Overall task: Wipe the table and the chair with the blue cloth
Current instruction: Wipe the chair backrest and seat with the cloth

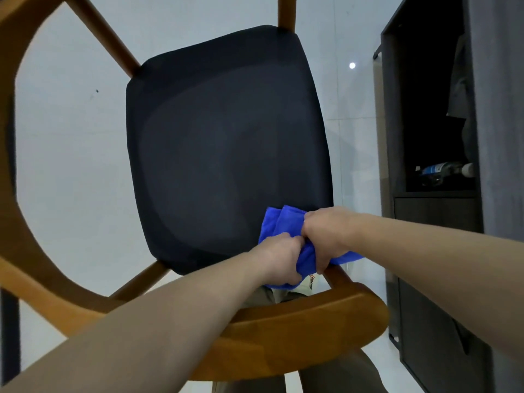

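Note:
I look down on a wooden chair with a black padded seat (226, 143) and a curved brown backrest rail (297, 330) near me. The blue cloth (283, 222) lies bunched at the near right corner of the seat. My left hand (279, 258) grips the cloth's near part with curled fingers. My right hand (326, 236) grips the cloth right beside it, knuckles up. Part of the cloth hangs over the seat's edge under my right hand.
A dark cabinet (431, 211) with an open shelf stands at the right, a bottle (442, 170) lying inside it. Pale tiled floor (71, 137) surrounds the chair. The chair's wooden armrest loop (17, 222) curves along the left.

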Available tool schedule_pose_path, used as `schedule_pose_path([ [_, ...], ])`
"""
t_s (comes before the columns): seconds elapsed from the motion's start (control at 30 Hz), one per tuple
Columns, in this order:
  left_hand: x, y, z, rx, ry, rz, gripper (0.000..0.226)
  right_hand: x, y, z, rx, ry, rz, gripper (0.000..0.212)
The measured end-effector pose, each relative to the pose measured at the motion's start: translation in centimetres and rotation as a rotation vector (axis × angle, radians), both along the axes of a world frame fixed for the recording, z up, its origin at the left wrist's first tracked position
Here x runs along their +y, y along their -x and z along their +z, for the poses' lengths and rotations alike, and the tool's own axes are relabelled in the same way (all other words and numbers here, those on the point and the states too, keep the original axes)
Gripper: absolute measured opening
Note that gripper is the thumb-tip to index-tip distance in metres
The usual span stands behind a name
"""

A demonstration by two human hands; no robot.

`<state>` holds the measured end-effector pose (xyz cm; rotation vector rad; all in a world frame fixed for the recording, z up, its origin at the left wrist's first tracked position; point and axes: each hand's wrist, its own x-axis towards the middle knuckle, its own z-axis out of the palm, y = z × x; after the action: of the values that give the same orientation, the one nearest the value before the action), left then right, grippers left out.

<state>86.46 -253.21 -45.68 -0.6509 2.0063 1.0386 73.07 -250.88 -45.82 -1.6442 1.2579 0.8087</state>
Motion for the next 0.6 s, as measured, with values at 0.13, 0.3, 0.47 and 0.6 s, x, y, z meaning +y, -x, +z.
schedule_pose_path([
  [0.13, 0.5, -0.8, 0.0, -0.042, 0.054, -0.057, 0.044, 0.2, -1.1, 0.0, -0.001, 0.047, 0.025, 0.046],
  [0.3, -2.5, -2.7, 1.0, -0.122, 0.111, -0.172, 0.035, -1.4, -3.9, 0.3, -0.06, 0.055, -0.051, 0.038],
  [0.47, -5.3, -6.7, 1.0, -0.261, 0.184, -0.238, 0.024, -3.8, -9.0, 0.1, -0.099, 0.04, -0.129, 0.031],
  [0.6, -7.7, -9.5, 1.0, -0.307, 0.195, -0.228, 0.024, -5.9, -12.1, -0.4, -0.133, 0.053, -0.183, 0.029],
])
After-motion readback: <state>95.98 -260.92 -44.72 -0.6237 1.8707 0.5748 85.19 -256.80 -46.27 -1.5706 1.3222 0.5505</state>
